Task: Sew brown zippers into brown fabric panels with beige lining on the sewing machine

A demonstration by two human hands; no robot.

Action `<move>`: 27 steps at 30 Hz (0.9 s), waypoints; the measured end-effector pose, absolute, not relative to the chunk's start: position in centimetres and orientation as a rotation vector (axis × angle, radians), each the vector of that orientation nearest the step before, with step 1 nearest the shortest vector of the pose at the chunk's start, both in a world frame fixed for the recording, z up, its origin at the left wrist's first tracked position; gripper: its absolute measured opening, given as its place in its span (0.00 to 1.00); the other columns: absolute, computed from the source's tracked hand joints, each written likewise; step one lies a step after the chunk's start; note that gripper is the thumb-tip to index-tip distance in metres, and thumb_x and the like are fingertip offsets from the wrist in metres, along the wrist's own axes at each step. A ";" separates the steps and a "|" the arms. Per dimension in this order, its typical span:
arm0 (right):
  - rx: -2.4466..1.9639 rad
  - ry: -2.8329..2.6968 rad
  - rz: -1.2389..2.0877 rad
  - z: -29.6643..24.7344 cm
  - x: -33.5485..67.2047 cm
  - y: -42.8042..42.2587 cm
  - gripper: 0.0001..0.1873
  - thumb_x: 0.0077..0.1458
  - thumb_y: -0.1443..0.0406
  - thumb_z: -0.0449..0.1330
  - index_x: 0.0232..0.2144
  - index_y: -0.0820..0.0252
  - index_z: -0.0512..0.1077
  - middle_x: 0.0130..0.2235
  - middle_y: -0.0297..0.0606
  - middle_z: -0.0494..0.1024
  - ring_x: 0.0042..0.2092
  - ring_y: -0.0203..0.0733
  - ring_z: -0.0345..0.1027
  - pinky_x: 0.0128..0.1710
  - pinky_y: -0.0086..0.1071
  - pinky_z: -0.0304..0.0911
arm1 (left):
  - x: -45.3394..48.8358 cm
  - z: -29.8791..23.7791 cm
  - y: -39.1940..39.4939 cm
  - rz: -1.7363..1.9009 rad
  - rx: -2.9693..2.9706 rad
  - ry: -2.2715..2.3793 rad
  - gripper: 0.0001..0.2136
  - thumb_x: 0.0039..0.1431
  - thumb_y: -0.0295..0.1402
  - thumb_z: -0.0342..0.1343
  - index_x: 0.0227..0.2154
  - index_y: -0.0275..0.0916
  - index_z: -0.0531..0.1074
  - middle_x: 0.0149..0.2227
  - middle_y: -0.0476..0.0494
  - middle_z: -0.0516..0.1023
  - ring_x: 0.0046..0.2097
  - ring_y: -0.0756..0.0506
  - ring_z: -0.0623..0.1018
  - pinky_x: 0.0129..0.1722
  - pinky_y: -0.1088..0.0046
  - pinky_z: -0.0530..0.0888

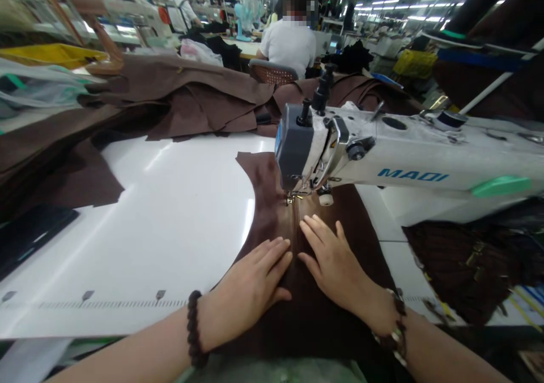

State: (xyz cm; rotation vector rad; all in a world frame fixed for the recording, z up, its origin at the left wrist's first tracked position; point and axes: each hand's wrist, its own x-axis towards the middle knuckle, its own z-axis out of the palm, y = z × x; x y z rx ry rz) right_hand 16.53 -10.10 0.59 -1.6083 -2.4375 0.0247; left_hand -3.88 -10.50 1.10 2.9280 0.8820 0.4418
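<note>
A dark brown fabric piece (331, 315) lies under the presser foot of a white sewing machine (408, 150) and hangs over the table's front edge. Down its middle runs a seam (296, 224) that leads to the needle area. My left hand (250, 278) rests flat on the cloth just left of this seam, fingers stretched forward. To the right of the seam, my right hand (334, 258) also presses flat, its fingertips closer to the presser foot (291, 199) than those of the left. Neither hand grips anything.
Brown cut pieces (204, 99) are heaped along the back of the white table (170, 230). A dark phone (34, 235) lies at the left. Brown gathered cloth (467, 264) sits right. A person in a white shirt (289, 46) sits beyond, near a fan (250, 12).
</note>
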 end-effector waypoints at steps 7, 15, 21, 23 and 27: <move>-1.530 -2.585 0.174 0.1 17.6 -10.9 0.26 0.59 0.63 0.47 0.59 0.61 0.52 0.62 0.41 0.52 0.63 0.44 0.42 0.59 0.56 0.42 | -3.7 -0.1 -13.0 0.407 2.860 0.800 0.22 0.56 0.36 0.57 0.50 0.30 0.65 0.54 0.29 0.65 0.56 0.35 0.66 0.52 0.55 0.69; -1.531 -2.609 0.158 0.2 17.6 -10.8 0.26 0.60 0.63 0.45 0.59 0.61 0.51 0.62 0.40 0.50 0.63 0.44 0.40 0.60 0.55 0.42 | -3.6 -1.2 -13.2 0.448 2.923 0.830 0.21 0.60 0.41 0.50 0.51 0.31 0.65 0.54 0.34 0.66 0.55 0.39 0.67 0.53 0.62 0.68; -1.541 -2.639 0.153 0.1 17.7 -10.7 0.26 0.60 0.62 0.44 0.60 0.60 0.50 0.63 0.37 0.48 0.64 0.42 0.37 0.60 0.55 0.42 | -3.6 -1.2 -13.2 0.450 2.933 0.835 0.20 0.64 0.42 0.41 0.50 0.34 0.66 0.55 0.39 0.66 0.56 0.41 0.66 0.54 0.59 0.67; -1.550 -2.642 0.148 0.1 17.7 -10.6 0.26 0.60 0.62 0.44 0.60 0.60 0.50 0.63 0.36 0.48 0.64 0.42 0.37 0.60 0.55 0.42 | -3.6 -1.3 -13.2 0.458 2.934 0.847 0.20 0.65 0.41 0.40 0.51 0.34 0.65 0.55 0.39 0.66 0.57 0.41 0.66 0.54 0.58 0.67; -1.550 -2.652 0.143 0.1 17.7 -10.4 0.26 0.60 0.62 0.44 0.60 0.61 0.51 0.63 0.36 0.48 0.64 0.42 0.38 0.59 0.56 0.43 | -3.7 -1.1 -13.1 0.449 2.910 0.848 0.19 0.64 0.41 0.42 0.51 0.34 0.65 0.56 0.38 0.65 0.57 0.41 0.65 0.54 0.58 0.66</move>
